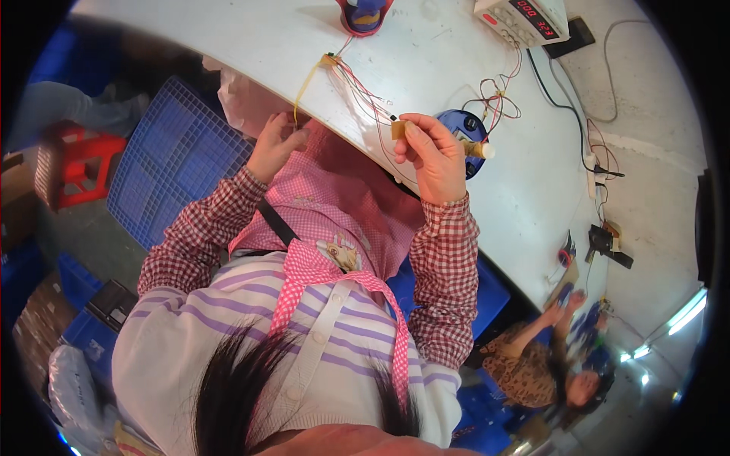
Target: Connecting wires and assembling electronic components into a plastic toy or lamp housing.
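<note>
My left hand (275,149) is beside the table's near edge, its thumb and fingers closed about the lower end of a thin yellow strip (304,86). The strip runs up to a small circuit board (328,59) with several wires on the white table. Over the table edge, my right hand (431,156) pinches a small tan square piece (398,131) between thumb and fingers. A tiny black connector (393,118) on thin red and white wires (363,93) sits at the piece's upper corner. Just behind my right hand is a round blue device (465,125), partly hidden.
A power supply (525,21) with a lit red display stands at the far right. A red and blue container (365,17) is at the far edge. Loose wires (498,97) lie on the table (525,194). A co-worker (532,365) sits lower right; a blue crate (179,156) and red stool (84,167) are left.
</note>
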### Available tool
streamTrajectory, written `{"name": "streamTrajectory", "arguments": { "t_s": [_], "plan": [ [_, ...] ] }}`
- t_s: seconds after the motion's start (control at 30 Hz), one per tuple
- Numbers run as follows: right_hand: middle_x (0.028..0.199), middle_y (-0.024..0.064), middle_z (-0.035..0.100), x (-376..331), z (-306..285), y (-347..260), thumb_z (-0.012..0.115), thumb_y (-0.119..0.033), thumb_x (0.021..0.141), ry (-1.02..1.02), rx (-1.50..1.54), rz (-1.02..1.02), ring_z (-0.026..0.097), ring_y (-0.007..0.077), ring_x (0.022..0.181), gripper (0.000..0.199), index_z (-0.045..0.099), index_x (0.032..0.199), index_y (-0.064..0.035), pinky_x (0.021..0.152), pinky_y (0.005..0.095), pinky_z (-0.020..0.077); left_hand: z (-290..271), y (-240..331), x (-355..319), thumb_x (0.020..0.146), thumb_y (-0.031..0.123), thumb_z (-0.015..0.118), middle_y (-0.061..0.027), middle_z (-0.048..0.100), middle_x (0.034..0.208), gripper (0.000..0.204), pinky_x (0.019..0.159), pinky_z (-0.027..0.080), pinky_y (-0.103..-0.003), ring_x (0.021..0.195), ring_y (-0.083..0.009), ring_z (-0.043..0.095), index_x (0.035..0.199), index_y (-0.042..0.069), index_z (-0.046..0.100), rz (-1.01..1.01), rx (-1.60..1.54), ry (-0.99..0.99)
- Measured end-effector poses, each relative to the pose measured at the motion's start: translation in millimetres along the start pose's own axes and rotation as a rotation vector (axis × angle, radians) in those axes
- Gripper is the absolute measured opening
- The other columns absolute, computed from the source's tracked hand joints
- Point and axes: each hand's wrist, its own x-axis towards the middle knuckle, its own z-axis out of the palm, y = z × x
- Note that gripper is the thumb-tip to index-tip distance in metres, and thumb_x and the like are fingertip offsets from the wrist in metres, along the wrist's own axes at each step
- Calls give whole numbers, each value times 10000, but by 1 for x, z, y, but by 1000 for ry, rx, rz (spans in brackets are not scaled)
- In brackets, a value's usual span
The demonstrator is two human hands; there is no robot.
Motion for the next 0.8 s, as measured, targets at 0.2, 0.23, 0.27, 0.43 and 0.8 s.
{"name": "streamTrajectory", "arguments": {
  "t_s": [0.2, 0.23, 0.27, 0.43, 0.8],
  "plan": [
    [800, 95, 605, 1, 2, 6, 539, -44, 893, -84, 182, 100, 552, 113, 656, 218, 587, 1090, 36, 598, 204, 482, 23, 58, -30, 886, 150, 562, -72, 558, 820, 217, 537, 426, -176, 675, -100, 537, 1043, 7, 518, -136, -286, -283],
    [800, 97, 611, 1, 4, 7, 547, -42, 889, -84, 200, 129, 558, 113, 651, 220, 589, 1091, 34, 598, 206, 489, 30, 70, -34, 892, 140, 552, -63, 559, 788, 195, 504, 412, -164, 637, -89, 534, 1037, 13, 519, -170, -348, -360],
    [800, 97, 611, 2, 6, 8, 547, -42, 889, -115, 210, 127, 558, 113, 651, 220, 589, 1091, 34, 598, 206, 489, 39, 79, -34, 895, 146, 548, -54, 555, 750, 177, 465, 380, -154, 592, -78, 519, 1015, 18, 523, -181, -305, -341],
    [812, 103, 615, 0, 16, 9, 536, -44, 896, -104, 165, 114, 558, 112, 650, 229, 584, 1104, 38, 600, 206, 495, 71, 102, -22, 900, 154, 539, -39, 539, 673, 133, 423, 349, -146, 502, -67, 476, 948, 30, 526, -92, -90, -252],
    [817, 75, 592, -9, 18, 10, 523, -43, 898, -92, -135, -78, 538, 108, 656, 225, 577, 1106, 23, 592, 191, 459, 72, 95, -12, 857, 171, 586, -29, 526, 640, 135, 430, 344, -149, 471, -74, 462, 820, 47, 549, -96, -87, -229]
  ]
}}
